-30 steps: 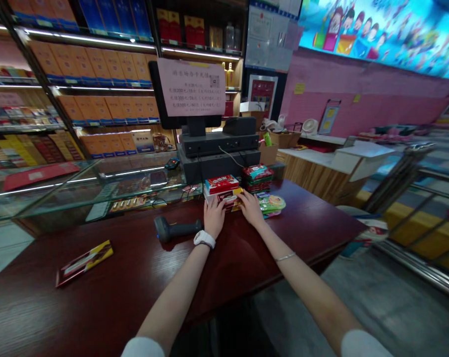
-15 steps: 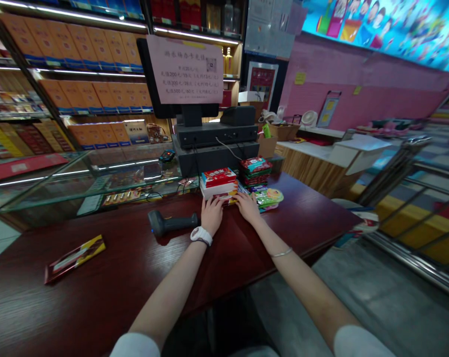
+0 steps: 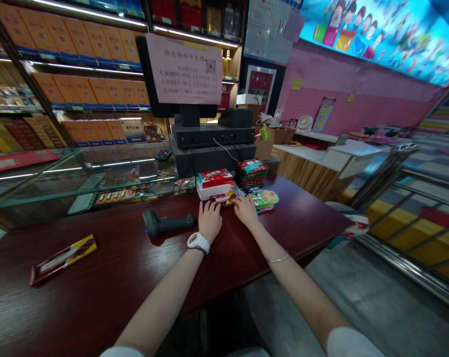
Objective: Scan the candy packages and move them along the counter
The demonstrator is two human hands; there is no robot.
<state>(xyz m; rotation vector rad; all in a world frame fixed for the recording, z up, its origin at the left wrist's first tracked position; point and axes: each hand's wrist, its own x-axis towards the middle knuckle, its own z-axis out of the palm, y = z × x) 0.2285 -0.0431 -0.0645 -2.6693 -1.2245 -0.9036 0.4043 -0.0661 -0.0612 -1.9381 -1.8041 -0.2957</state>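
My left hand [image 3: 210,221] lies palm down on the dark red table, fingers spread, its fingertips at the front of a stack of red and white boxes [image 3: 214,182]. Between both hands, against the foot of that stack, is a small red and yellow snack packet [image 3: 223,199]. My right hand [image 3: 247,213] has its fingers stretched out, touching the packet's right end. Beside it lie green snack packs [image 3: 266,198], with a pile of red and green packets [image 3: 252,169] behind. Left of my left hand rests a dark barcode scanner [image 3: 165,224].
A yellow and brown wrapped bar [image 3: 64,259] lies on the table [image 3: 116,277] at the left. Behind the stacks stands a till [image 3: 213,136] with a paper sign on its screen. A glass display case [image 3: 109,173] borders the back left; a metal railing [image 3: 406,198] stands right.
The view has turned slightly right. My fingertips have drawn back a little from the box stack, and more of the packet between them shows.
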